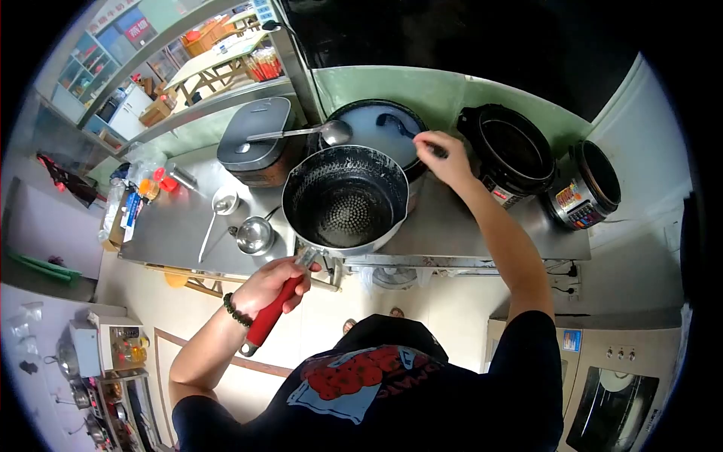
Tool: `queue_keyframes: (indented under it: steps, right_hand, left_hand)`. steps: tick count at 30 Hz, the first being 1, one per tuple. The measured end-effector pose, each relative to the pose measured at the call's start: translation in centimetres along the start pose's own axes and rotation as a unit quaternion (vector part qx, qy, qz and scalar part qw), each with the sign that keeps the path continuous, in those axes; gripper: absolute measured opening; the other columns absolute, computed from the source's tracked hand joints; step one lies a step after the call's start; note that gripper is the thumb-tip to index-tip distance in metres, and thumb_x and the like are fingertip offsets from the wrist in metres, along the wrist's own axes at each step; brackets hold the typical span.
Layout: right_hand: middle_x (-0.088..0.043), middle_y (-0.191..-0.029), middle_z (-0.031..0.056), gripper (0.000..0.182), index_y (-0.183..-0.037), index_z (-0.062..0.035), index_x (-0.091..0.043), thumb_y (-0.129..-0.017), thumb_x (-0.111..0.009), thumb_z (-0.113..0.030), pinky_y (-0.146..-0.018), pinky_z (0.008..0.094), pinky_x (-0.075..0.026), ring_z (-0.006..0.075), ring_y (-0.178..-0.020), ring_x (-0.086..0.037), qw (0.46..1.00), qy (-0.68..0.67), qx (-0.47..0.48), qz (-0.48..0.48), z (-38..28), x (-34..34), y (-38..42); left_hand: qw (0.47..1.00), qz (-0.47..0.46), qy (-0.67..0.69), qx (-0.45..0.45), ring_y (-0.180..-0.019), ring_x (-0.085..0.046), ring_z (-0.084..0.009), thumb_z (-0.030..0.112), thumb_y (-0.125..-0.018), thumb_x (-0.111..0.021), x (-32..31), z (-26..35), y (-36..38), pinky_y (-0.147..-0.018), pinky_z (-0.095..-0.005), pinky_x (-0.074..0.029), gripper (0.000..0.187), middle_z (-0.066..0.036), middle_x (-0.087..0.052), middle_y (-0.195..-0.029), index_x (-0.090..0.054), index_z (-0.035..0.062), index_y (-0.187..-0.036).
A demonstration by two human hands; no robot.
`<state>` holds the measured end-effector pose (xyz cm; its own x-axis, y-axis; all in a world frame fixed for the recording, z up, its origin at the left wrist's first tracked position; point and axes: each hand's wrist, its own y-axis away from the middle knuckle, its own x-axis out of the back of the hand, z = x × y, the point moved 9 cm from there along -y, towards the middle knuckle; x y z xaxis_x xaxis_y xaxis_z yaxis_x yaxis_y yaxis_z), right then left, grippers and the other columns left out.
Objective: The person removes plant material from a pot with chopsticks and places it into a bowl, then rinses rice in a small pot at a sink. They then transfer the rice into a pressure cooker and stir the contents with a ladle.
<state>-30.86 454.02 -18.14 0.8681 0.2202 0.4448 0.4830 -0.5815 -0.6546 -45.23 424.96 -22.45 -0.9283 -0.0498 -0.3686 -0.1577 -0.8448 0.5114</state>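
Note:
My left hand [275, 290] is wrapped round the red handle of a saucepan [343, 197], whose dark, dimpled inside faces up. The pan is held level at the counter's front, just before a large pot [410, 175] of cloudy, whitish liquid [365, 120]. Over that pot's right rim, my right hand [446, 157] is closed on a dark ladle [392, 120]. Its curved end reaches into the liquid; how deep is hard to tell. Across the pot's left rim lies a metal ladle [337, 132], its handle pointing left.
A lidded rice cooker [256, 128] stands left of the pot. Two open electric cookers, one large [516, 147] and one smaller [595, 181], stand right. Small metal bowls [254, 235] and a white cup [224, 201] sit on the steel counter [169, 226]. An oven [614, 407] is at lower right.

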Motion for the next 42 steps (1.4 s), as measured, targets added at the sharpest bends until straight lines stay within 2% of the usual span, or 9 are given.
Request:
queue_keyframes:
  steps: [3, 23, 27, 29, 31, 35, 38, 40, 42]
  right_hand:
    - [-0.058, -0.063, 0.0074, 0.018, -0.077, -0.002, -0.059, -0.068, -0.058, -0.017, -0.048, 0.0245, -0.046, 0.0144, -0.053, -0.057, 0.923, -0.14, -0.351, 0.078, 7.3, 0.8, 0.4]
    - [-0.054, -0.062, 0.0028, 0.022, -0.083, -0.0047, -0.057, -0.074, -0.054, -0.024, -0.049, 0.0189, -0.044, 0.0086, -0.051, -0.051, 0.94, -0.141, -0.303, -0.061, -8.3, 5.7, -3.5]
    - [-0.057, -0.069, 0.0033, 0.013, -0.081, -0.0031, -0.058, -0.074, -0.057, -0.015, -0.055, 0.0204, -0.045, 0.0081, -0.061, -0.054, 0.969, -0.164, -0.176, -0.062, -10.0, 5.9, -1.8]
    - [-0.058, -0.074, 0.0038, 0.01, -0.081, -0.0031, -0.058, -0.073, -0.057, -0.009, -0.061, 0.021, -0.043, 0.0092, -0.067, -0.054, 0.996, -0.078, -0.016, -0.045, -12.5, 8.0, -1.5]
    - [-0.052, -0.072, 0.0057, 0.015, -0.081, -0.0061, -0.055, -0.067, -0.056, -0.002, -0.058, 0.0232, -0.042, 0.0172, -0.063, -0.053, 0.983, 0.045, 0.17, -0.06, -15.6, 10.5, -0.4]
    - [-0.048, -0.066, 0.0036, 0.023, -0.078, -0.0081, -0.055, -0.056, -0.059, -0.001, -0.052, 0.0233, -0.041, 0.0169, -0.058, -0.051, 0.91, 0.256, 0.299, -0.129, -11.8, 14.2, 2.4]
    - [-0.053, -0.072, 0.0041, 0.016, -0.081, -0.0071, -0.056, -0.066, -0.057, -0.002, -0.057, 0.0229, -0.043, 0.0137, -0.064, -0.054, 0.985, 0.081, 0.141, 0.05, -4.8, 22.6, 2.0]
    - [-0.058, -0.075, 0.0041, 0.011, -0.084, -0.0025, -0.058, -0.076, -0.055, -0.009, -0.058, 0.0197, -0.044, 0.0084, -0.063, -0.054, 0.957, -0.163, -0.133, 0.197, 3.4, 28.1, 3.2]
    - [-0.058, -0.076, 0.003, 0.011, -0.084, -0.0005, -0.058, -0.076, -0.054, -0.008, -0.057, 0.019, -0.044, 0.0092, -0.059, -0.054, 0.944, -0.177, -0.158, 0.23, 7.2, 31.8, 4.4]
  left_hand:
    - [1.0, 0.02, 0.01, -0.002, -0.037, -0.039, -0.0093, 0.018, -0.083, -0.037, 1.2, 0.9, 0.1, -0.035, -0.0183, -0.031, 0.028, -0.003, -0.043, -0.061, -0.044, -0.0036, -0.1]
    - [0.999, -0.028, -0.036, -0.018, -0.038, -0.04, -0.0092, 0.019, -0.085, -0.036, 2.2, 6.2, -7.7, -0.034, -0.0192, -0.033, 0.026, -0.001, -0.043, -0.06, -0.044, -0.0011, -0.099]
    - [0.997, -0.059, -0.044, 0.006, -0.039, -0.039, -0.009, 0.02, -0.086, -0.035, -0.7, 6.7, -9.3, -0.035, -0.0194, -0.032, 0.027, 0.0, -0.042, -0.06, -0.045, -0.0005, -0.099]
    - [0.995, -0.083, -0.038, 0.027, -0.039, -0.04, -0.0098, 0.02, -0.086, -0.035, -2.6, 7.2, -10.1, -0.035, -0.0194, -0.032, 0.027, -0.001, -0.043, -0.06, -0.044, -0.0007, -0.1]
    - [0.993, -0.099, -0.002, 0.06, -0.04, -0.041, -0.0109, 0.02, -0.086, -0.035, -4.7, 7.5, -11.5, -0.036, -0.0195, -0.032, 0.028, -0.001, -0.044, -0.061, -0.043, -0.001, -0.102]
    - [0.995, -0.083, -0.027, 0.039, -0.04, -0.042, -0.0121, 0.019, -0.085, -0.036, -8.6, 9.7, -15.7, -0.036, -0.0203, -0.033, 0.029, -0.003, -0.045, -0.061, -0.042, -0.0029, -0.103]
    - [0.995, -0.013, -0.099, -0.006, -0.039, -0.042, -0.0092, 0.017, -0.083, -0.043, -11.7, 11.5, -19.7, -0.034, -0.0187, -0.034, 0.023, -0.001, -0.045, -0.06, -0.046, -0.0023, -0.094]
    - [0.982, 0.033, -0.175, -0.059, -0.039, -0.041, -0.0086, 0.017, -0.081, -0.046, -13.6, 12.5, -22.4, -0.035, -0.0199, -0.034, 0.019, -0.001, -0.046, -0.061, -0.049, -0.0009, -0.087]
    - [0.962, 0.071, -0.249, -0.092, -0.039, -0.043, -0.0088, 0.018, -0.079, -0.049, -15.3, 13.3, -25.2, -0.036, -0.021, -0.035, 0.019, -0.001, -0.046, -0.059, -0.049, 0.0003, -0.086]
